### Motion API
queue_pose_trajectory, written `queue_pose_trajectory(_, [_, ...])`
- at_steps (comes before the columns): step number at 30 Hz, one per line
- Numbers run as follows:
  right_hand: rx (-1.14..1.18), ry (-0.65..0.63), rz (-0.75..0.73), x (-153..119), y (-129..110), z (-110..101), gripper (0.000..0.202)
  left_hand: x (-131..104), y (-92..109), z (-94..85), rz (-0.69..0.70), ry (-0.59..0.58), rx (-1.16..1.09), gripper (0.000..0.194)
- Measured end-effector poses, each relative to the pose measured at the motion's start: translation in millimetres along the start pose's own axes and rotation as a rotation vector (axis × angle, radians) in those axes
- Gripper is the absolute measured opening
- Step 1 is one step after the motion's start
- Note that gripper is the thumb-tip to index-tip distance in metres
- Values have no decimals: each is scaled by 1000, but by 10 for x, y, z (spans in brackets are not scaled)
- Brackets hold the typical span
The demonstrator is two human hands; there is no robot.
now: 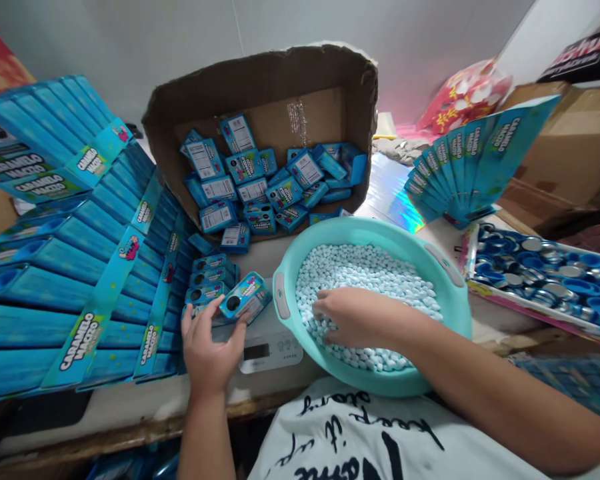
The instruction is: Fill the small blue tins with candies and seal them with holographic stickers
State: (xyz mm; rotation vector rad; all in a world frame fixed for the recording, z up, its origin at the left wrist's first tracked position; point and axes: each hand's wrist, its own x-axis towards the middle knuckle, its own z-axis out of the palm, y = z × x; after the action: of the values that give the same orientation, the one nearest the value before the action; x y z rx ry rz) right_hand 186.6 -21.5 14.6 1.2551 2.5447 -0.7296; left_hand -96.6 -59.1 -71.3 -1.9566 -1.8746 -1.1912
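Observation:
My left hand (211, 343) grips a small blue candy box (244, 297) between thumb and fingers, tilted, at the left rim of a turquoise basin (375, 383). Small pale blue candies (365, 267) fill the basin. My right hand (353, 317) reaches into them with its fingers curled around some candies; its fingertips are partly buried. Under the held box, a white kitchen scale (271, 355) with a dark display lies on the table. A short row of similar blue boxes (211, 277) stands just behind my left hand.
A cardboard carton (260, 80) lying on its side holds many blue boxes. Stacked blue "Caramelo Macizo" cartons (95, 267) rise at the left. At the right are a fan of blue sleeves (460, 160) and a tray of blue and silver caps (545, 273).

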Motion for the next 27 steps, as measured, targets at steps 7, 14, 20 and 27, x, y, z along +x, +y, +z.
queue_pose_trajectory(7, [38,-52,36,36,10,23,38,-19,-63,-20,111,3,-27,51])
queue_pose_trajectory(14, [17,-50,57,90,-16,26,37,-111,-321,16,-176,309,-193,32])
queue_pose_trajectory(20, [44,-7,31,129,22,95,30,-126,-377,49,-236,313,-211,29])
queue_pose_trajectory(27, [62,0,91,161,8,98,27,-126,-380,52,-247,309,-238,30])
